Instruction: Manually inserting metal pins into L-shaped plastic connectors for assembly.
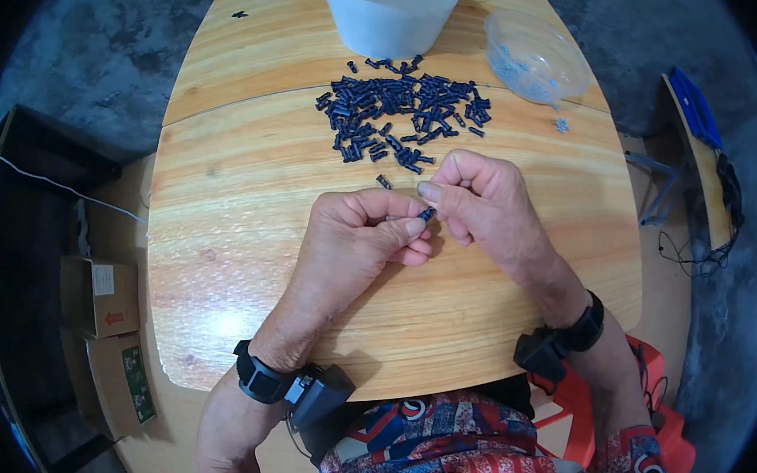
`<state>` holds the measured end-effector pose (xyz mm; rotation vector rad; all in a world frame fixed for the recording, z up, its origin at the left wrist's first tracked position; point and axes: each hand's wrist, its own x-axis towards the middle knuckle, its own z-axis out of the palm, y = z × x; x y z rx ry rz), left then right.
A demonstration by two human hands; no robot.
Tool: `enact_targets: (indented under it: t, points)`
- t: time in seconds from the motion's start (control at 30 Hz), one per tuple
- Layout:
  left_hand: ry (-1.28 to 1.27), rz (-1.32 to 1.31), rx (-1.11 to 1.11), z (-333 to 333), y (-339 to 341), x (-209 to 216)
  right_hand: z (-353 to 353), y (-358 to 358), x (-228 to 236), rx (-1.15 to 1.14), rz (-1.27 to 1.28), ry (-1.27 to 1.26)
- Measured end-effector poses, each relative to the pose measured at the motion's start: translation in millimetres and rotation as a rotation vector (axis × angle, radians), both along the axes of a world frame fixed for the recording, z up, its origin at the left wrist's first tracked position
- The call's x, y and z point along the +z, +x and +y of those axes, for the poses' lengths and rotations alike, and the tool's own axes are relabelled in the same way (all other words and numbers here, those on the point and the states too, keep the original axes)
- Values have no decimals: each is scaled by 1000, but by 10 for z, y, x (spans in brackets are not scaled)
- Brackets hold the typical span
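My left hand (pixel 343 238) pinches a small black cylindrical plastic part (pixel 427 213) between thumb and forefinger, above the middle of the table. Right beside it, the thumb and forefinger of my right hand (pixel 498 212) are pressed together at the part's upper end. Whether anything tiny sits between those right fingertips is hidden. A single black part (pixel 384 182) lies just beyond my left hand. Farther off is a loose, spread-out pile of the same black parts (pixel 398 105).
At the far edge stands a white tub (pixel 386 25) full of black parts. Right of it, a clear plastic bowl (pixel 549 50) holds small translucent bits, and a few bits (pixel 561 125) lie near it. A dark scrap (pixel 239 15) lies far left. Cardboard boxes (pixel 102 299) stand left of the wooden table (pixel 223 180).
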<state>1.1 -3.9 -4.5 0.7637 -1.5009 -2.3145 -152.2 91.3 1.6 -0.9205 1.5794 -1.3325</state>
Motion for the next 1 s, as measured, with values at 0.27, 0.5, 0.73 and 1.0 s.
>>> enact_targets:
  t: [0.27, 0.5, 0.73, 1.0]
  points:
    - [-55, -29, 59, 39, -48, -19, -29, 57, -5, -79, 156, 5]
    - [-64, -66, 41, 35, -47, 7, -28, 24, -34, -80, 180, 36]
    - [-25, -23, -9, -13, -23, 9, -19, 22, -4, -59, 116, 16]
    - [-37, -81, -79, -43, -18, 41, -32, 15, -13, -44, 127, 0]
